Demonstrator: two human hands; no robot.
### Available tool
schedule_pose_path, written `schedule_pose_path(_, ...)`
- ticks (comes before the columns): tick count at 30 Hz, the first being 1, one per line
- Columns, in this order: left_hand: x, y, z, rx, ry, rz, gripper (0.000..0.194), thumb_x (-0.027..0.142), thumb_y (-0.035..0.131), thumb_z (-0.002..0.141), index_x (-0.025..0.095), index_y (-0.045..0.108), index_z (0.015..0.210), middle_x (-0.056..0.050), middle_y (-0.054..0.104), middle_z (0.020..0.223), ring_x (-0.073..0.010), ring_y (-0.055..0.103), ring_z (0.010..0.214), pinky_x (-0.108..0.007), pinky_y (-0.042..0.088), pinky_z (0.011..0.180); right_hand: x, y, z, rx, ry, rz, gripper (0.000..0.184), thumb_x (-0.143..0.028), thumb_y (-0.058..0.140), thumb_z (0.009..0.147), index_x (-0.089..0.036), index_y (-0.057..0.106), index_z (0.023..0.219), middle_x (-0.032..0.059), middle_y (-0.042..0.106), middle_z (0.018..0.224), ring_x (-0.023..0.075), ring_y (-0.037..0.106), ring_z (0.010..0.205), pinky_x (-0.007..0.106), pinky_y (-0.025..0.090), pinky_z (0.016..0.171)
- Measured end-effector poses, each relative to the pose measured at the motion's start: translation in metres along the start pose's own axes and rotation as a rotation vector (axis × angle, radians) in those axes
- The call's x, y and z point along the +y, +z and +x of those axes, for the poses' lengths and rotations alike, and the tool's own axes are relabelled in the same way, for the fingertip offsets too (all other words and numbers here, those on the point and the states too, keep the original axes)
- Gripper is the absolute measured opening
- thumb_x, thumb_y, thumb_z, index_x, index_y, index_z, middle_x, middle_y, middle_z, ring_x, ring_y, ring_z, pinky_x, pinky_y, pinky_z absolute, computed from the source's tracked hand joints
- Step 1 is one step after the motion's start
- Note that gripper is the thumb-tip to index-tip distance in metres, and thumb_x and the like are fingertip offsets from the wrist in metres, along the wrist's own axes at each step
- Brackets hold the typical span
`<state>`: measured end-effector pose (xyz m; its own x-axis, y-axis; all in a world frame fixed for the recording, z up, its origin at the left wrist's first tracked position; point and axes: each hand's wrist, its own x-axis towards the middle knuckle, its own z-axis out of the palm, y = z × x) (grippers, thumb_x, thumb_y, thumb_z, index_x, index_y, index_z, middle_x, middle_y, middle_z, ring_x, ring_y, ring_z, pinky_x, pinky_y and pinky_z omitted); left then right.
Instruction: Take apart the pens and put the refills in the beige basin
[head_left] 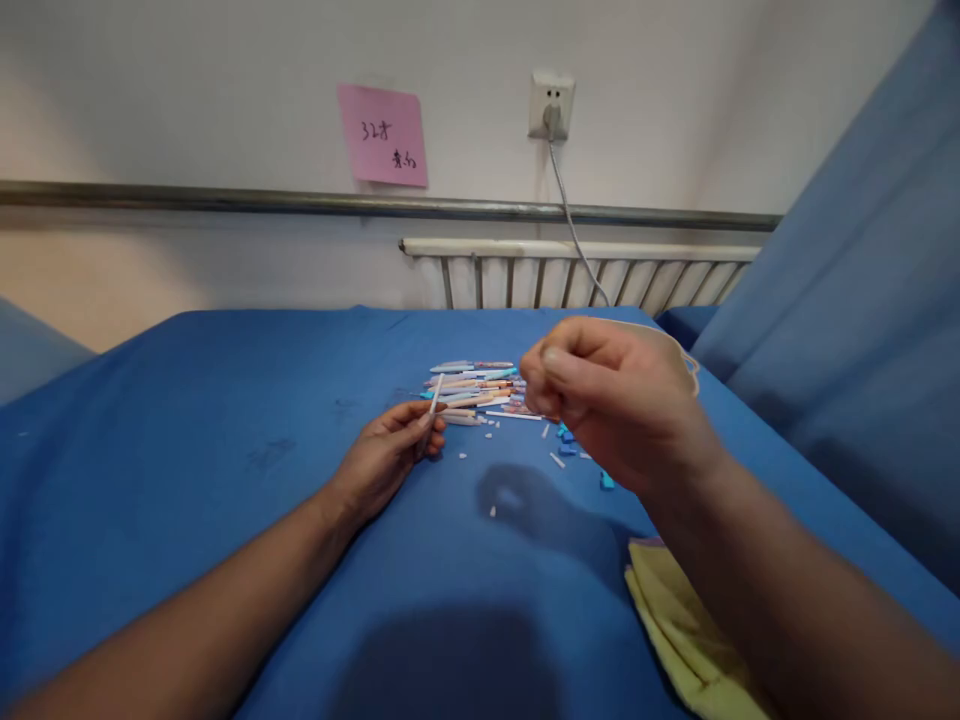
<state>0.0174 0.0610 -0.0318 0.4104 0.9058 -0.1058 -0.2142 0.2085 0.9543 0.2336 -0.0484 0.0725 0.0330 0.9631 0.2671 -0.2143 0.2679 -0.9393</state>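
My left hand (397, 440) is closed around a thin white stick (437, 390), which points up from between thumb and fingers. Raised over the blue cloth, my right hand (607, 385) has its fingers curled in a pinch; anything inside them is hidden. Between the two hands lies a loose pile of slim pens (476, 385) in white, orange, lilac and turquoise. Small white bits (489, 435) are scattered in front of the pile. Several little blue pieces (568, 450) lie below my right hand, with a turquoise one (606, 480) closer to me.
Blue cloth (225, 520) covers the table. A yellow cloth (690, 640) lies under my right forearm. A pale-rimmed object (688, 365) shows partly behind my right hand. Beyond are a white barred rail (525, 248), a cable (570, 220) and a blue curtain (847, 300).
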Motion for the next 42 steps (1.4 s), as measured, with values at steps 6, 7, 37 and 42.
schedule_pose_path(6, 0.0, -0.006, 0.002, 0.071, 0.065, -0.021, 0.028, 0.023, 0.072, 0.074, 0.014, 0.065, 0.099, -0.002, 0.065, 0.077, -0.0097, 0.058, 0.06, -0.021, 0.046, 0.058, 0.081, -0.037, 0.047, 0.013, 0.016, -1.06, 0.01, -0.025, 0.052, 0.086, -0.018, 0.059, 0.087, 0.0022, 0.065, 0.081, 0.0146, 0.059, 0.072, 0.026, 0.045, 0.066)
schedule_pose_path(7, 0.0, -0.006, 0.003, 0.073, 0.068, -0.015, 0.029, 0.023, 0.072, 0.074, 0.013, 0.064, 0.1, -0.002, 0.065, 0.077, -0.0096, 0.058, 0.06, -0.021, 0.046, 0.057, 0.09, -0.043, 0.048, 0.0, 0.02, -1.119, 0.009, -0.022, 0.054, 0.084, -0.018, 0.061, 0.088, 0.0042, 0.066, 0.083, 0.0169, 0.06, 0.076, 0.028, 0.044, 0.069)
schedule_pose_path(37, -0.013, -0.002, -0.003, -0.109, 0.125, 0.346, 0.032, 0.036, 0.068, 0.075, 0.016, 0.067, 0.099, -0.002, 0.063, 0.077, -0.0116, 0.054, 0.06, -0.023, 0.042, 0.058, 0.101, -0.016, 0.006, 0.077, 0.285, -0.165, 0.035, -0.05, 0.063, 0.073, -0.017, 0.053, 0.077, -0.0005, 0.054, 0.066, 0.0084, 0.044, 0.048, 0.021, 0.036, 0.045)
schedule_pose_path(42, -0.014, 0.001, -0.006, -0.152, 0.163, 0.43, 0.026, 0.035, 0.063, 0.079, 0.016, 0.068, 0.097, -0.002, 0.063, 0.076, -0.0128, 0.054, 0.062, -0.024, 0.044, 0.061, 0.119, -0.029, 0.004, 0.13, 0.287, -0.074, 0.036, -0.049, 0.072, 0.066, -0.017, 0.056, 0.074, -0.0059, 0.046, 0.053, 0.007, 0.036, 0.043, 0.019, 0.024, 0.041)
